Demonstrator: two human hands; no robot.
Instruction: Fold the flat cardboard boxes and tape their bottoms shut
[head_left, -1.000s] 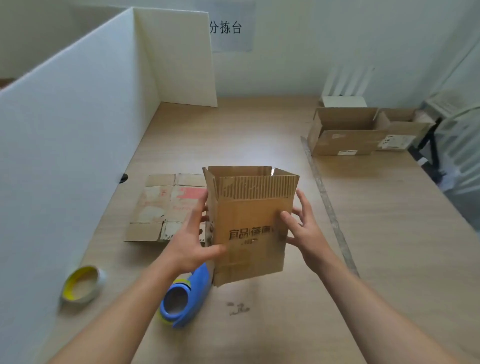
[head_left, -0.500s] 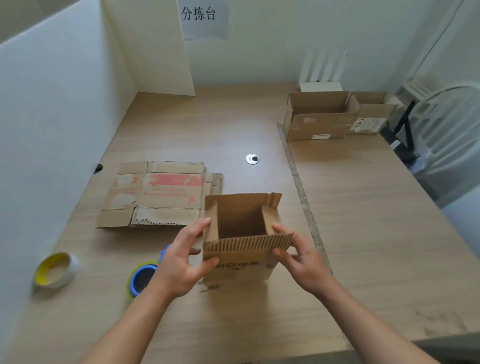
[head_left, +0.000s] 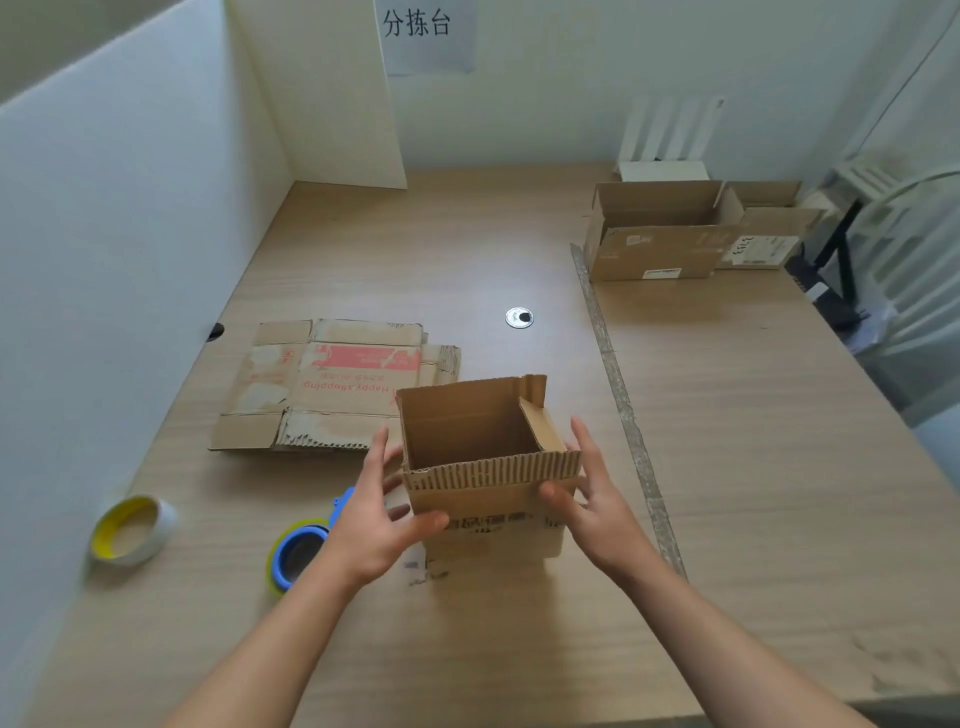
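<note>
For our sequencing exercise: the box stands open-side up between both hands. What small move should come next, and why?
Probably slide the box toward the folded boxes far right: it stands formed, left hand and right hand flank it, tape dispenser lies unheld. Bottom hidden.

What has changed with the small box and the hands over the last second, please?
The small box, held up off the table a second ago, has come down and now stands on it, open top up. The left hand and right hand stay at its sides, thumbs on its front. The flat cardboard and the far open box have not moved.
</note>
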